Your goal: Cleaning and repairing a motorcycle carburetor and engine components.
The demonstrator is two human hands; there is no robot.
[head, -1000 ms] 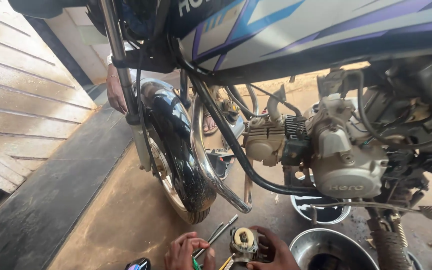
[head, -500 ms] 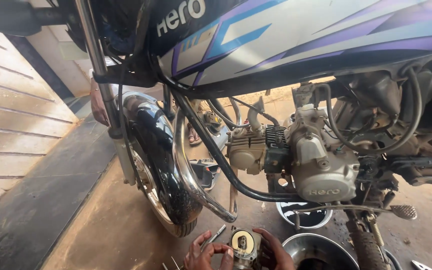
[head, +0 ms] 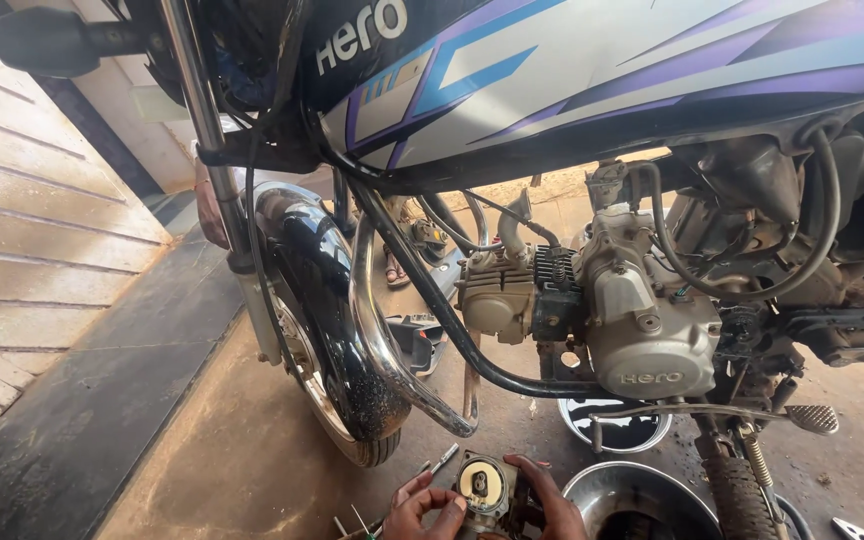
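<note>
At the bottom edge of the head view, both my hands hold a small metal carburettor part point(head: 483, 487) with a round pale face. My left hand point(head: 422, 508) cups it from the left, fingers curled on its side. From the right, my right hand point(head: 548, 496) grips it, thumb on top. Above them stands a motorcycle with a white, blue and purple tank point(head: 592, 70), a grey engine point(head: 642, 320) and a black front mudguard point(head: 327, 300) over the front wheel.
A steel bowl point(head: 627, 490) sits right of my hands, and a dark-filled basin point(head: 617, 430) lies under the engine. A chrome crash bar point(head: 387, 340) curves down beside the wheel. Small tools point(head: 442, 458) lie on the concrete floor. A wall and dark kerb run along the left.
The view has shifted, so the motorcycle sits lower and further left in frame. My hands have stayed on the carburettor part, turning its round face upward.
</note>
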